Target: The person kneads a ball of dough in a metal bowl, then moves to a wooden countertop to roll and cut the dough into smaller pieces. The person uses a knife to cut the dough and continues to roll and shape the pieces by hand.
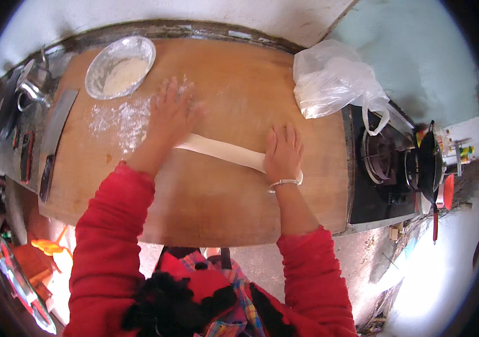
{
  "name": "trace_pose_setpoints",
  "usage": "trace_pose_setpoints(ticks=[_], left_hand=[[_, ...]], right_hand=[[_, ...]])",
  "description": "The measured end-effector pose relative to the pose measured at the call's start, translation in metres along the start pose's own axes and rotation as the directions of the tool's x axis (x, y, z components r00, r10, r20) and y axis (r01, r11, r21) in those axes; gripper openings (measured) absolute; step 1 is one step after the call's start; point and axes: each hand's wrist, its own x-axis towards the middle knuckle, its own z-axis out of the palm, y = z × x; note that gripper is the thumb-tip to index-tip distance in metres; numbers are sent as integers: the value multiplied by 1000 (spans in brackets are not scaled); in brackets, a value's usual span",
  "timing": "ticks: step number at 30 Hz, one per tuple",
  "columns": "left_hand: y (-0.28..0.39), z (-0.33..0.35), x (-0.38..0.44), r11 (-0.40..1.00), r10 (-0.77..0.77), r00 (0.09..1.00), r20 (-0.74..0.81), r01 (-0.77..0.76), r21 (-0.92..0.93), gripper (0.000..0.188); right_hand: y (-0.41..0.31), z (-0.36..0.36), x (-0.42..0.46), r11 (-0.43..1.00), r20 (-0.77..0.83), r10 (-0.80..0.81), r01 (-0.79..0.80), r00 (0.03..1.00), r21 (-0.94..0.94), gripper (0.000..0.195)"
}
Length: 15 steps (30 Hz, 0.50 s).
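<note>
A long roll of pale dough lies slantwise across a wooden board. My right hand, with a bracelet at the wrist, rests flat on the roll near its right end. Slightly blurred, my left hand is spread over the board above the roll's left end, its fingers reaching past the dough. That end of the roll is hidden behind the hand and wrist. White flour is scattered just left of my left hand. Neither hand grips anything.
A metal bowl of flour stands at the back left. Along the board's left edge lies a large knife. A white plastic bag sits at the back right, beside a gas stove. A wok is at far right.
</note>
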Motion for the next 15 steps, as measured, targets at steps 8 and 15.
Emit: trace_pose_setpoints(ticks=[8, 15], left_hand=[[-11, -24, -63, 945, 321, 933, 161, -328, 16, 46], [84, -37, -156, 827, 406, 913, 50, -343, -446, 45]], right_hand=[[-17, -29, -62, 925, 231, -366, 380, 902, -18, 44], [-46, -30, -163, 927, 32, -224, 203, 974, 316, 49]])
